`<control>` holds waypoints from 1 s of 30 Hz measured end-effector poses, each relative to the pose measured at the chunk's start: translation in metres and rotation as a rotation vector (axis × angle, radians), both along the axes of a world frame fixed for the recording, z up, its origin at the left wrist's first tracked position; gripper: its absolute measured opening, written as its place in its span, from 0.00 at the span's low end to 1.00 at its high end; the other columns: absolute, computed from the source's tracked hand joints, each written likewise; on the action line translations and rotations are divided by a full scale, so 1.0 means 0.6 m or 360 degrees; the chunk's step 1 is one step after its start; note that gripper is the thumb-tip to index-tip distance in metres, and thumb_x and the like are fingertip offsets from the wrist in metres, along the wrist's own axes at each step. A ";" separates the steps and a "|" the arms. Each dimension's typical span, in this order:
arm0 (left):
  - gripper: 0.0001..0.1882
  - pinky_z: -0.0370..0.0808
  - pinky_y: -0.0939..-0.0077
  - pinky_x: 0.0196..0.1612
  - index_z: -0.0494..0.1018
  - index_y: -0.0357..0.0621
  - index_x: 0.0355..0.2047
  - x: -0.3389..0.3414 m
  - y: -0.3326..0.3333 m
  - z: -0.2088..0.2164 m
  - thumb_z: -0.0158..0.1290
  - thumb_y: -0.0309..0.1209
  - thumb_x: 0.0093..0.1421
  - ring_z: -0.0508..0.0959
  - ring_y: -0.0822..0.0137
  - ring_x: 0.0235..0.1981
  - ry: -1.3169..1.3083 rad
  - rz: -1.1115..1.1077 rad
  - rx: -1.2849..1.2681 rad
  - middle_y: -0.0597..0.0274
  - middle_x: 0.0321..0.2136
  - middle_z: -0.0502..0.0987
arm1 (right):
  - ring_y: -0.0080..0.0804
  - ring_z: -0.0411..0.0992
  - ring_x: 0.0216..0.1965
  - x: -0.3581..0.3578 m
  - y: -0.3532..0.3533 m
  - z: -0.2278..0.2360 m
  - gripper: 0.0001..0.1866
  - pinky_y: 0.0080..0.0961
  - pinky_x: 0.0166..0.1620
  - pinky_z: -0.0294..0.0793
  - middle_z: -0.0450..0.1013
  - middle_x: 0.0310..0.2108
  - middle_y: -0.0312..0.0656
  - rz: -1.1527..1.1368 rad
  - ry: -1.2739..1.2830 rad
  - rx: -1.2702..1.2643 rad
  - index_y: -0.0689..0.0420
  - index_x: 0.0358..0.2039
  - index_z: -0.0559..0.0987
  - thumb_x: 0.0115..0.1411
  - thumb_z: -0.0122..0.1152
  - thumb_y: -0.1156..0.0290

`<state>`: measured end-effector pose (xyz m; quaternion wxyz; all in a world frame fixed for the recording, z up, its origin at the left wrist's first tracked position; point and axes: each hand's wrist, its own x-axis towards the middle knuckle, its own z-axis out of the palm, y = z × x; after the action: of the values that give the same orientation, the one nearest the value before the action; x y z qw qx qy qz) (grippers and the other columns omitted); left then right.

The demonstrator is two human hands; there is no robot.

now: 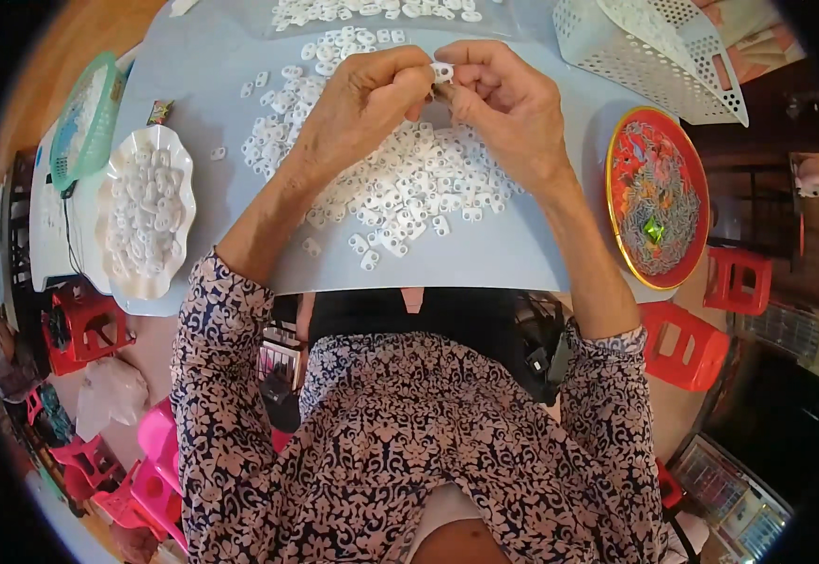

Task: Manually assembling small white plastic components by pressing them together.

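Above the far part of the pile, my two hands meet at one small white plastic piece (442, 71) with a dark hole in it. My left hand (367, 105) is closed in a pinch at its left side. From the other side, my right hand (515, 111) grips it between thumb and bent fingers. Whether a screw is also between the fingertips is hidden. Beneath and around both hands spreads a loose heap of similar white plastic pieces (414, 179). To the right, a red plate (698, 179) with a gold edge holds many grey screws (659, 193) and a shiny green wrapper.
On the grey table (212, 94), a scalloped white dish (106, 214) of white pieces stands left, near a green basket (60, 158). A perforated white basket (598, 52) sits at the far right. Red stools (687, 346) and a pink chair (158, 442) surround the table.
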<state>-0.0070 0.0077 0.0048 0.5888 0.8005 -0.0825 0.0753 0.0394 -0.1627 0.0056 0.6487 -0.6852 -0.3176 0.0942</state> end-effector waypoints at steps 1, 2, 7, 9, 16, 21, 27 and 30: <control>0.13 0.60 0.81 0.22 0.69 0.42 0.21 0.000 0.000 0.000 0.42 0.33 0.60 0.63 0.79 0.19 -0.0010 -0.0005 -0.0008 0.69 0.15 0.67 | 0.14 0.69 0.25 0.000 0.000 0.000 0.14 0.12 0.31 0.71 0.73 0.26 0.34 0.0003 0.0007 0.0017 0.63 0.44 0.73 0.55 0.54 0.82; 0.13 0.60 0.81 0.22 0.69 0.42 0.21 0.000 0.000 0.001 0.42 0.33 0.60 0.63 0.79 0.19 -0.0010 -0.0004 -0.0008 0.69 0.15 0.67 | 0.14 0.69 0.26 0.000 0.001 -0.001 0.14 0.12 0.30 0.71 0.73 0.26 0.33 0.0007 0.0014 0.0033 0.63 0.44 0.73 0.55 0.54 0.82; 0.13 0.61 0.81 0.23 0.70 0.42 0.22 0.000 0.000 -0.003 0.42 0.33 0.60 0.65 0.80 0.19 0.0021 -0.0009 -0.0074 0.70 0.15 0.68 | 0.14 0.69 0.26 -0.002 0.000 0.004 0.13 0.12 0.30 0.71 0.73 0.26 0.33 -0.0018 -0.0006 0.0005 0.63 0.43 0.73 0.56 0.55 0.81; 0.13 0.62 0.81 0.23 0.70 0.42 0.22 0.002 -0.002 -0.006 0.42 0.33 0.60 0.65 0.80 0.19 0.0034 -0.0014 -0.0097 0.70 0.15 0.68 | 0.14 0.69 0.26 -0.001 0.000 0.003 0.13 0.12 0.30 0.71 0.73 0.26 0.33 -0.0043 -0.0024 -0.0016 0.63 0.43 0.73 0.56 0.55 0.80; 0.13 0.63 0.82 0.24 0.68 0.41 0.21 0.002 -0.011 -0.010 0.41 0.32 0.60 0.66 0.79 0.20 0.0099 0.0019 -0.0348 0.69 0.16 0.67 | 0.14 0.68 0.24 0.009 0.003 -0.015 0.15 0.13 0.28 0.70 0.71 0.23 0.32 -0.0015 -0.0191 -0.0004 0.60 0.42 0.74 0.51 0.62 0.79; 0.13 0.63 0.82 0.24 0.67 0.41 0.21 0.000 -0.008 -0.018 0.41 0.32 0.60 0.66 0.79 0.20 0.0088 -0.0015 -0.0229 0.69 0.16 0.66 | 0.16 0.68 0.22 0.006 0.003 -0.012 0.16 0.14 0.26 0.70 0.70 0.22 0.33 -0.0109 -0.0511 -0.0146 0.60 0.38 0.76 0.46 0.65 0.79; 0.13 0.62 0.81 0.23 0.67 0.40 0.21 0.002 -0.004 -0.018 0.40 0.32 0.60 0.64 0.78 0.19 0.0087 -0.0052 -0.0110 0.68 0.15 0.66 | 0.20 0.72 0.21 0.004 -0.001 0.001 0.13 0.17 0.27 0.72 0.73 0.20 0.37 -0.0164 -0.0692 -0.0262 0.60 0.34 0.76 0.45 0.66 0.78; 0.14 0.62 0.80 0.24 0.67 0.40 0.21 0.000 -0.006 -0.015 0.40 0.33 0.60 0.64 0.78 0.19 0.0097 -0.0060 -0.0080 0.67 0.15 0.66 | 0.22 0.73 0.22 0.003 -0.001 0.005 0.12 0.18 0.27 0.73 0.74 0.21 0.38 -0.0172 -0.0834 -0.0279 0.60 0.33 0.76 0.46 0.66 0.78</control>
<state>-0.0072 0.0042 -0.0042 0.6122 0.7857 -0.0777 0.0418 0.0411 -0.1632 0.0085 0.4866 -0.7557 -0.4282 -0.0939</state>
